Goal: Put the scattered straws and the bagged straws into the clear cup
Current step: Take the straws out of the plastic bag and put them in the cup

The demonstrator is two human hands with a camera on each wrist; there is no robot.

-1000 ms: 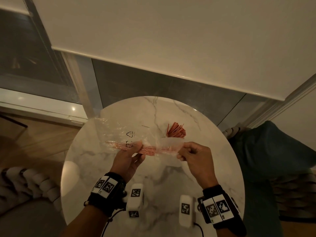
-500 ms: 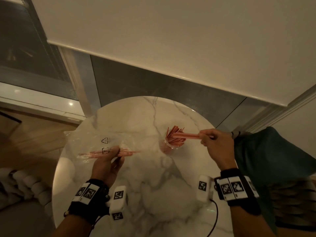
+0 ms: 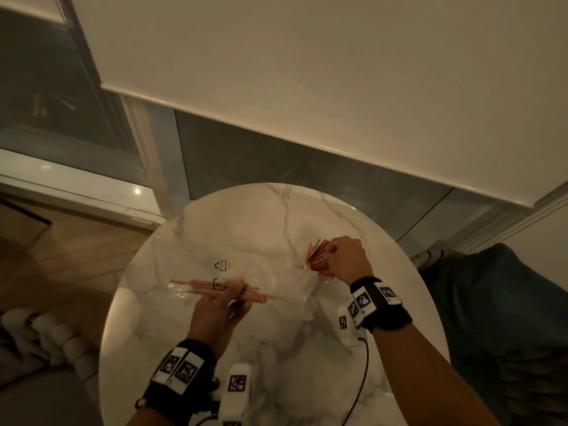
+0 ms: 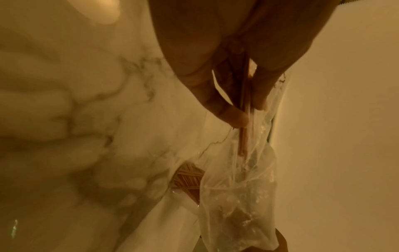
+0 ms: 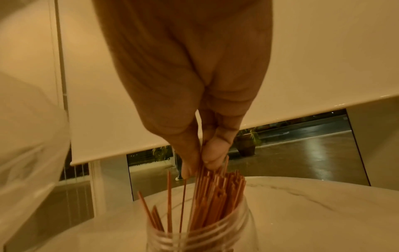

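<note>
Above the round marble table (image 3: 276,358), my left hand (image 3: 233,287) pinches a clear plastic bag (image 3: 270,272) with several thin orange straws (image 3: 196,285) lying level inside it. The left wrist view shows the fingers (image 4: 235,117) squeezing those bagged straws (image 4: 242,141) through the film. My right hand (image 3: 330,252) is over the clear cup (image 5: 200,238), thumb and fingertips (image 5: 212,153) pinching the tops of straws (image 5: 215,196) that stand upright in it. In the head view the bag hides most of the cup; only the fanned straw tops (image 3: 316,258) show.
A white roller blind (image 3: 307,87) hangs over a dark window behind the table. A dark blue cushion (image 3: 498,302) sits to the right, a white knobbly object (image 3: 37,333) on the floor to the left. A thin cable (image 3: 359,379) runs from my right wrist.
My right hand drew a small bunch of straws from the bag, carried it right and lowered it into the cup. My left hand kept the bag and stayed left of the cup.
</note>
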